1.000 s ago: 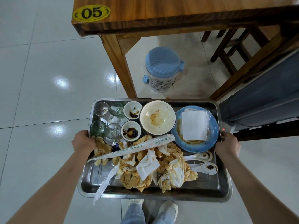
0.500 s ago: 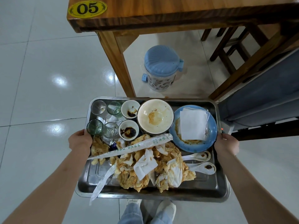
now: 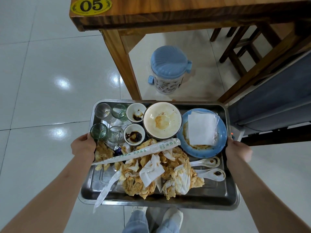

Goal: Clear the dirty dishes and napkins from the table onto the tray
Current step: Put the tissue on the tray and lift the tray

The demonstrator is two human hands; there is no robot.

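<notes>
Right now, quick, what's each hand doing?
Left hand: grips the left rim of the tray.
Right hand: grips the tray's right rim.

My steel tray (image 3: pixel 217 195) carries four glasses (image 3: pixel 107 121) upper left, two sauce cups (image 3: pixel 134 133), cream bowl (image 3: pixel 162 121), blue plate (image 3: pixel 222 142), stained napkins (image 3: pixel 151 172), what look like two spoons (image 3: pixel 208 167).

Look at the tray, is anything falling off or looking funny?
Yes. A long white wrapper strip hangs over the near edge of the tray, so it could slip off. The stained napkins sit in a messy heap.
</notes>
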